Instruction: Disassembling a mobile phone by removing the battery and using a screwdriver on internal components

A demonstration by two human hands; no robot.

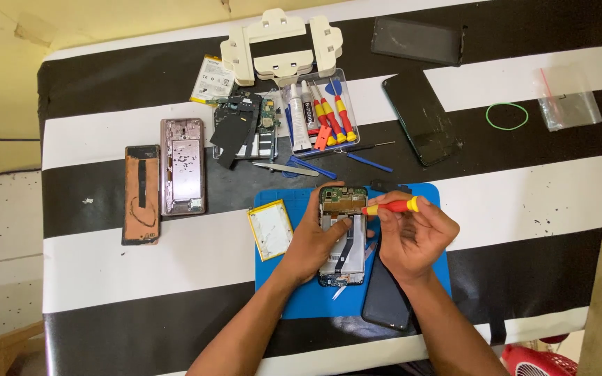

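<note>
An opened phone [343, 240], its circuit board and flat cables bare, lies on a blue work mat [315, 299]. My left hand [313, 240] grips its left edge and steadies it. In my right hand [412, 237] is a red and yellow screwdriver [391, 207], its tip at the phone's upper right part. A dark phone back cover [384, 299] lies under my right wrist. A phone battery [270, 229] with a yellow rim rests on the mat's left edge.
The table carries a black and white striped cloth [524, 202]. On it are a clear tool box [318, 115] with screwdrivers and a glue tube, blue tweezers [308, 167], dismantled phone frames [182, 167], a dark screen panel [419, 118], a white clamp jig [280, 45] and a green rubber band [506, 116].
</note>
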